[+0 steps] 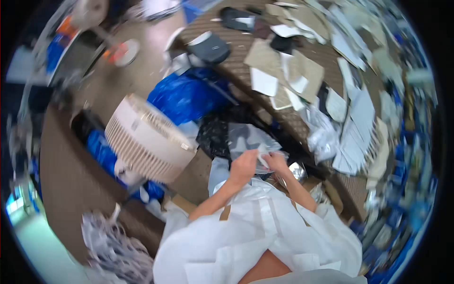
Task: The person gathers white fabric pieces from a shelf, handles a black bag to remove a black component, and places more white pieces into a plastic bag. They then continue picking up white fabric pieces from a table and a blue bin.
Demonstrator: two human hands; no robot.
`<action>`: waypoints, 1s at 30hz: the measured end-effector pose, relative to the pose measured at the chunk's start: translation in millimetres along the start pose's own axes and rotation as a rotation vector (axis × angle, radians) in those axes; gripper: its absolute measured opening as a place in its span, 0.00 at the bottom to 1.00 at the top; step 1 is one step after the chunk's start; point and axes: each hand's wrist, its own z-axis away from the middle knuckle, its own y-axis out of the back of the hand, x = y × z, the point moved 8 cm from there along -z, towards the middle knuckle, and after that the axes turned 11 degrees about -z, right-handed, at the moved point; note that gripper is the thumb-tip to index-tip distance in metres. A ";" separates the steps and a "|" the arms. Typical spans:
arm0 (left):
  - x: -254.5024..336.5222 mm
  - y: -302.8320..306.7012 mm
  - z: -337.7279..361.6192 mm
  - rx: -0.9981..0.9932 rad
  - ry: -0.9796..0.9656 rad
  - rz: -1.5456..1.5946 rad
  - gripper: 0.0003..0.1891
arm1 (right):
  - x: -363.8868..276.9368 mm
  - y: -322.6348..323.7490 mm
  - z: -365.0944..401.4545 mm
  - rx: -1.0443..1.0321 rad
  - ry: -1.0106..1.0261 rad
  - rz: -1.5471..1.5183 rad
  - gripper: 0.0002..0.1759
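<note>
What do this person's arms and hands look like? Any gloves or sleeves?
No gloves: the left hand and right hand are bare, and so are both forearms. A loose white garment with wide sleeves begins near the elbows. No watch or ring shows, though the picture is blurred.

Fisheye frame, black corners, heavy bending at rim. Motion blur overall; papers (359, 128) at tabletop's right edge smeared into streaks, left rim mushy. Middle sharpest: left hand (243, 166), right hand (276, 161), clear bag (250, 139) with dull sheen. Light bright, even, from above; shadows soft. Glare on foil (299, 171) beside right hand.
</note>
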 end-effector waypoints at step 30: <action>-389.1 153.7 263.3 -0.329 1.137 0.059 0.16 | 41.0 -128.0 33.4 -0.697 -0.026 -0.611 0.24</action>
